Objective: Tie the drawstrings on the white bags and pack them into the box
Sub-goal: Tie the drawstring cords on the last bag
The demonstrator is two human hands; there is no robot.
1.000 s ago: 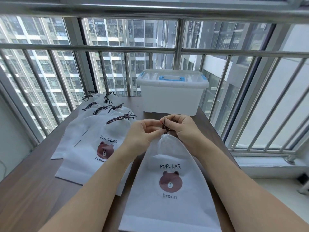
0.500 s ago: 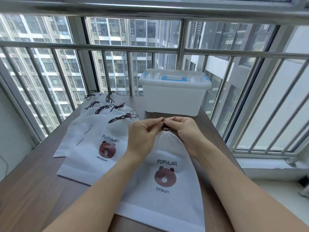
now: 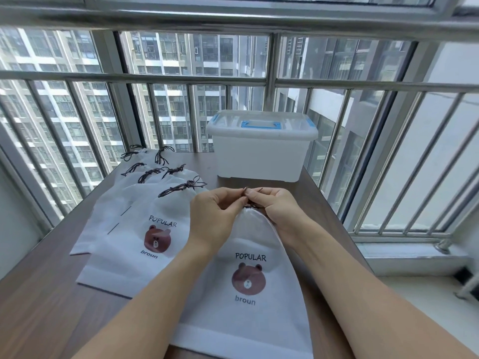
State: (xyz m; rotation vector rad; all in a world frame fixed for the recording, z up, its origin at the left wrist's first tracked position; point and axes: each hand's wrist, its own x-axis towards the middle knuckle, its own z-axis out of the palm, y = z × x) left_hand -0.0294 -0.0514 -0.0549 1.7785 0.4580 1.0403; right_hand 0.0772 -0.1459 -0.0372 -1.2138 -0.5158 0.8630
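Note:
A white drawstring bag [image 3: 248, 301] with a brown bear print lies flat on the table in front of me, its neck gathered. My left hand [image 3: 215, 216] and my right hand [image 3: 274, 206] meet just above the neck, each pinching the dark drawstring [image 3: 252, 204] between fingertips. The knot itself is mostly hidden by my fingers. To the left lies an overlapping pile of several more white bags [image 3: 134, 221] with their dark cords tied. The white plastic box [image 3: 261, 154] with a blue-handled lid stands closed at the far end of the table.
The brown wooden table [image 3: 39, 307] runs toward a metal window railing [image 3: 181, 79] on the far and right sides. A white sill [image 3: 414, 257] lies to the right, below the table edge.
My hands shifted slightly on the cord while still pinching it above the bag's neck. The bag slid a little on the table as the view moved.

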